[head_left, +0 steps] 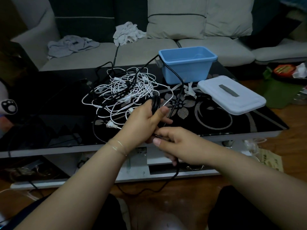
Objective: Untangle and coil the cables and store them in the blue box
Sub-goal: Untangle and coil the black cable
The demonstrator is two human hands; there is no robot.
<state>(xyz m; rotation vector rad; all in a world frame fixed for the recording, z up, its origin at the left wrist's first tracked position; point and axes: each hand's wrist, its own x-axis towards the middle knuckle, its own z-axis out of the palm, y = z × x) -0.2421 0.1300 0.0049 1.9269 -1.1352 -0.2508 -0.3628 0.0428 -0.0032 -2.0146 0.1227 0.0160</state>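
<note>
- The person's left hand (146, 117) grips a small coil of black cable (155, 103), fingers curled around the loops, held just above the near edge of the coffee table (232, 123).
- The right hand (176, 140) pinches the same black cable just below the left hand, thumb and fingers closed on the strand.
- From the right hand the black cable hangs down past the table's near edge to the wooden floor (166, 205); another stretch runs up from the coil across the tabletop to the blue box's left side.
- The blue box (187, 63) stands open at the far edge of the table, right of middle.
- Its pale lid (232, 95) lies flat near the table's right edge, just in front of the box.
- A tangle of white cables (123, 92), mixed with some black ones, is heaped in the middle of the table, left of the box.
- A few white ties (189, 90) lie between the box and the lid.
- Behind the table is a grey sofa (207, 45) with crumpled cloths (126, 33) on its seat.
</note>
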